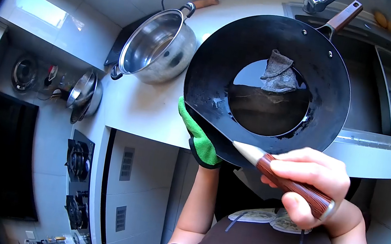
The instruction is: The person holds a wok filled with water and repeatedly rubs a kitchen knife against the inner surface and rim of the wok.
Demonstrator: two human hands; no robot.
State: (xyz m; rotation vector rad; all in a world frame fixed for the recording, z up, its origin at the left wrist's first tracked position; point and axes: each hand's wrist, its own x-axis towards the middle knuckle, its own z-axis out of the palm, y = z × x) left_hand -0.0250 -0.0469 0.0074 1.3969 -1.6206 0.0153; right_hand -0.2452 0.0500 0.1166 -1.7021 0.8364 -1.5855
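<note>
My right hand (308,181) is closed around the brown wooden handle of a cleaver (217,143), which has a silver collar. Its broad dark blade reaches left, overlapping the near rim of a black wok (208,68). On my left hand (198,135) is a green glove with a black cuff. That hand lies along the blade's left end and seems to hold it from beneath; most of its fingers are hidden behind the blade. Dark water pools in the wok's bottom, where a crumpled grey cloth (280,73) sits partly wet. The wok's wooden handle (345,16) points away to the right.
A steel pot (158,48) with black handles stands left of the wok on the white counter (142,109). The wok overlaps a sink (362,91) on the right, with a faucet (317,3) behind. A gas stove (79,175) lies at lower left.
</note>
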